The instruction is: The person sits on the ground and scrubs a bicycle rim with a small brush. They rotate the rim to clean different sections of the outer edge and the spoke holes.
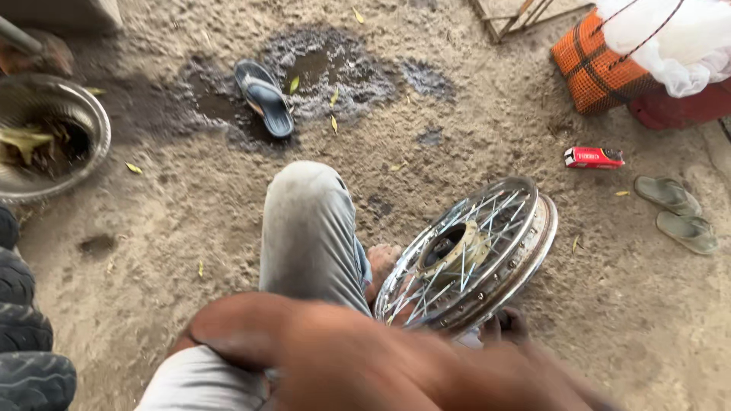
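A head-worn camera looks down at a person sitting on sandy ground, with a spoked wheel rim as the main landmark.

Nearest the viewer, a blurred bare forearm crosses the bottom of the view, below the rim. At its end, a hand touches the rim's lower edge; only dark fingertips show, so whether the grip is closed around the rim cannot be told, nor which hand it is. The other hand cannot be picked out.

Left of the rim, a bent knee in grey trousers rises, and a bare foot rests against the rim's left side. The rim is tilted on edge, its chrome spokes and central hub (brassy in colour) facing up and left.

Far left of the rim, dark tyres are stacked at the frame edge, with a metal basin of scraps above them.

Right of the rim lie two pale green sandals. Just above it sits a small red box.

Farther off, up and left of the rim, a blue sandal lies by a dark wet patch. Up and right stand an orange mesh basket and white netting.
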### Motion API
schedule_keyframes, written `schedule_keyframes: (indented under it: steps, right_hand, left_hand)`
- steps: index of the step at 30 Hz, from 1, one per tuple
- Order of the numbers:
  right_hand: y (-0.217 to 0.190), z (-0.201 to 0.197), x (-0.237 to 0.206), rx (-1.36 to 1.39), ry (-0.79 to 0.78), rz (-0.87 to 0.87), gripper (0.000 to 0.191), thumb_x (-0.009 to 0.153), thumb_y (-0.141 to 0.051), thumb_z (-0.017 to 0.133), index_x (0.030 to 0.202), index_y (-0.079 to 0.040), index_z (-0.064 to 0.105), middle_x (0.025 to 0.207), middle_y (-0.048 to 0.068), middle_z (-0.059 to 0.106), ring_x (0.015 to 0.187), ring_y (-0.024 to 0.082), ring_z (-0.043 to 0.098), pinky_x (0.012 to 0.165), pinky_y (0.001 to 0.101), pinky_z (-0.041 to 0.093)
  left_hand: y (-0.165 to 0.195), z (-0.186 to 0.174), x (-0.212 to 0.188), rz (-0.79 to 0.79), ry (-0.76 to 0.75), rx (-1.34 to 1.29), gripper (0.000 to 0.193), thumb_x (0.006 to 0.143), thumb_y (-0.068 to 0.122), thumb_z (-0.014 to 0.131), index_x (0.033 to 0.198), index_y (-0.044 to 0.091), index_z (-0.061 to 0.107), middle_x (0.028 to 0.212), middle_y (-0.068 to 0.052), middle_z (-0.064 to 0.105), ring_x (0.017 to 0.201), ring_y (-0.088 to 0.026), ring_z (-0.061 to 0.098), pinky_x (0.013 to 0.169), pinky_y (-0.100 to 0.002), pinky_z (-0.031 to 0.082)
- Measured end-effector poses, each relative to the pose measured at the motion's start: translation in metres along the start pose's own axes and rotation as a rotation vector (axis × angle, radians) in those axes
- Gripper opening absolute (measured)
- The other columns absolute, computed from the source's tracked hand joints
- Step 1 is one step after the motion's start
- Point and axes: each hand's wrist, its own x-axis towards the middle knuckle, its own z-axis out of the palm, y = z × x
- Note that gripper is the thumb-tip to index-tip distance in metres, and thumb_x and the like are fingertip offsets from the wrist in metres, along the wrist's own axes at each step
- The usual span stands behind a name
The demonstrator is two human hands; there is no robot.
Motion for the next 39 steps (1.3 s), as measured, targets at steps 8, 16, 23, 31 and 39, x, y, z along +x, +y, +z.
schedule_keyframes:
  steps: [8, 16, 23, 31, 39]
  right_hand:
    - [0.008, -0.003, 0.001, 0.002, -0.011, 0.011, 0.019, 0.098, -0.016, 0.074, 0.109, -0.004, 0.063, 0.078, -0.002, 0.059, 0.062, 0.005, 0.054, 0.055, 0.0215, 0.044]
    - [-0.026, 0.002, 0.005, -0.088, 0.003, 0.159, 0.01, 0.094, -0.002, 0.064, 0.104, 0.0, 0.062, 0.079, 0.005, 0.061, 0.069, 0.014, 0.061, 0.062, 0.0295, 0.049]
    - [-0.039, -0.019, 0.0, 0.041, -0.063, 0.289, 0.012, 0.094, 0.001, 0.072, 0.104, 0.002, 0.065, 0.081, 0.008, 0.068, 0.068, 0.017, 0.066, 0.065, 0.0307, 0.058]
    - [-0.07, -0.016, 0.017, -0.131, -0.09, 0.381, 0.015, 0.089, 0.0, 0.079, 0.101, 0.001, 0.07, 0.085, 0.009, 0.072, 0.068, 0.015, 0.071, 0.062, 0.0288, 0.058]
    - [-0.093, -0.019, 0.013, -0.72, -0.116, -0.082, 0.018, 0.083, -0.007, 0.085, 0.099, -0.003, 0.077, 0.087, 0.011, 0.075, 0.077, 0.016, 0.07, 0.073, 0.0313, 0.055]
  left_hand:
    - [0.079, -0.019, -0.035, 0.261, -0.044, 0.023, 0.026, 0.102, 0.025, 0.075, 0.118, 0.006, 0.067, 0.106, -0.008, 0.067, 0.093, -0.015, 0.065, 0.084, -0.031, 0.055]
    - [-0.158, -0.052, -0.062, -0.671, 0.541, 0.402, 0.025, 0.096, 0.025, 0.077, 0.11, 0.005, 0.068, 0.092, -0.005, 0.067, 0.082, -0.014, 0.062, 0.073, -0.029, 0.052]
    - [-0.287, -0.038, -0.143, -0.758, 0.604, 0.257, 0.038, 0.1, 0.032, 0.067, 0.124, 0.003, 0.062, 0.107, -0.007, 0.068, 0.099, -0.015, 0.064, 0.09, -0.031, 0.052]
    - [-0.268, -0.028, -0.142, -0.87, 0.386, 0.89, 0.057, 0.088, 0.041, 0.076, 0.128, 0.002, 0.065, 0.111, -0.013, 0.07, 0.104, -0.026, 0.068, 0.095, -0.039, 0.053]
    - [-0.26, -0.022, -0.131, -0.757, 0.562, 0.559, 0.068, 0.088, 0.031, 0.075, 0.144, -0.001, 0.053, 0.126, -0.018, 0.063, 0.12, -0.026, 0.065, 0.103, -0.038, 0.054]
